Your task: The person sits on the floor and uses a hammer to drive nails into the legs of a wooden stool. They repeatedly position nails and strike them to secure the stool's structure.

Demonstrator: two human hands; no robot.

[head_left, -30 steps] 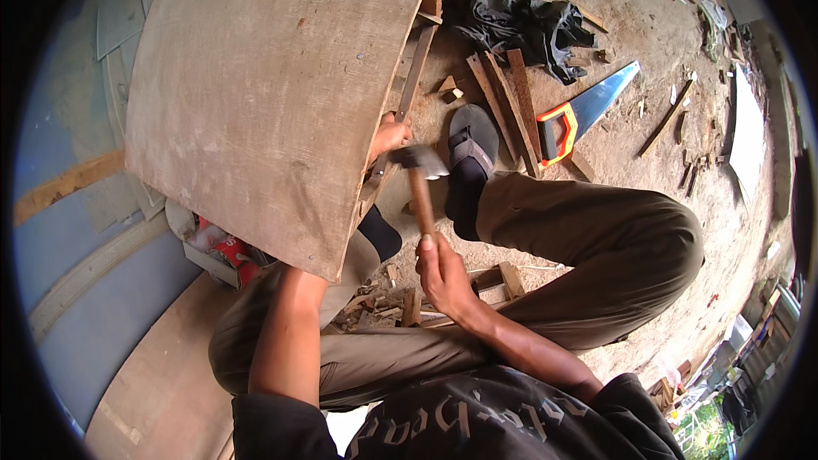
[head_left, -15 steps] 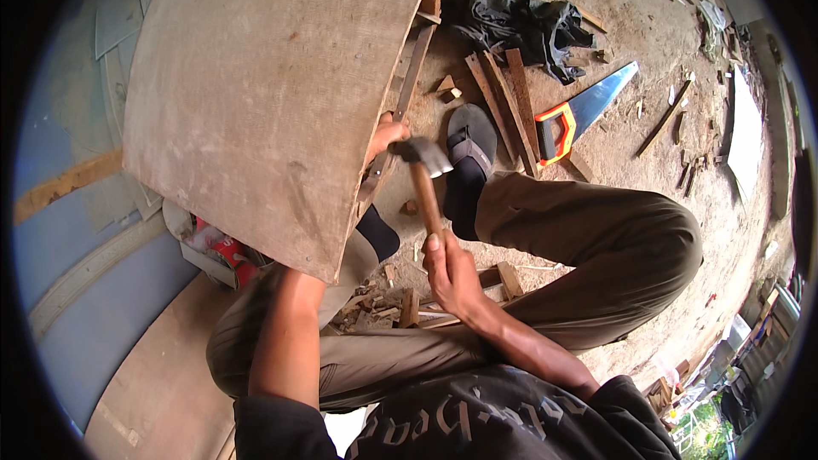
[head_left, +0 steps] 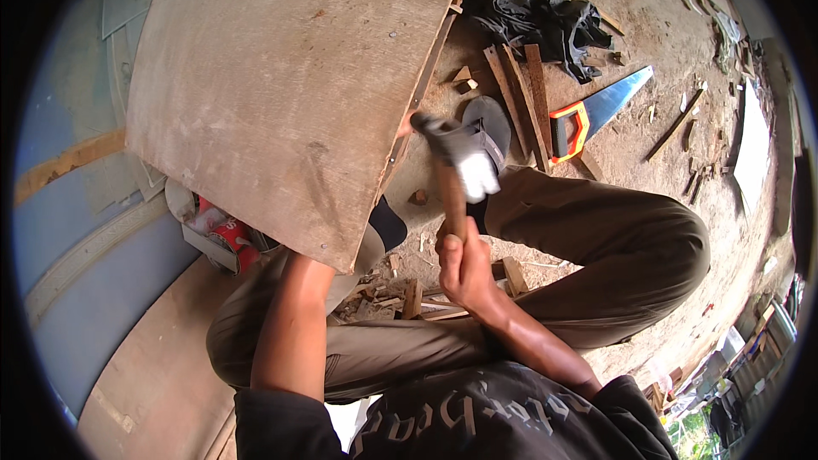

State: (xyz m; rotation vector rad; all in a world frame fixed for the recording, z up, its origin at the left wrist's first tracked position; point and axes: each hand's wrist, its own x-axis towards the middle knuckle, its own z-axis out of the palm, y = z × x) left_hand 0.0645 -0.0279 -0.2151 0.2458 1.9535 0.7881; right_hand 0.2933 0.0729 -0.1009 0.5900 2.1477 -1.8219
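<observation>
My right hand (head_left: 467, 271) is closed round the wooden handle of a claw hammer (head_left: 453, 192), whose metal head is blurred. The hammer head is raised beside the right edge of a large plywood panel (head_left: 273, 111). My left forearm passes beneath the panel's near corner. Only a sliver of my left hand (head_left: 406, 125) shows at the panel's edge, close to the wooden strip (head_left: 394, 162) along its underside; its fingers are hidden. A small nail head (head_left: 324, 246) shows near the panel's near corner.
A handsaw (head_left: 607, 106) with an orange-and-black handle lies right of wooden strips (head_left: 521, 102) on the dirt floor. Beyond them is a crumpled black plastic sheet (head_left: 537, 21). Wood scraps (head_left: 412, 298) lie between my legs. A blue wall (head_left: 77, 264) stands at left.
The hammer has swung up off the panel's edge, and my right hand has shifted slightly right. The panel appears a little further right and now covers more of my left hand.
</observation>
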